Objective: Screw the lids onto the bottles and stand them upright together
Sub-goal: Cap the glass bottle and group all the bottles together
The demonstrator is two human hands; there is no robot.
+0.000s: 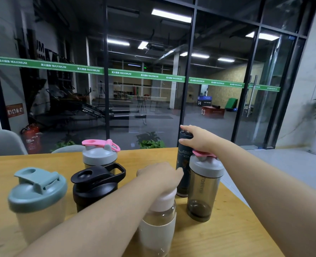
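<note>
On the table, upright dark flask: right hand grips its lid, left hand its body.

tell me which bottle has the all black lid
The black bottle, second from the left in the front row. Its lid and carry loop are black; the others have teal, grey-and-pink or pale pink lids.

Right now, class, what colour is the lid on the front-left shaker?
Muted teal, on the front-left shaker's lid, seen in the head view.
</note>
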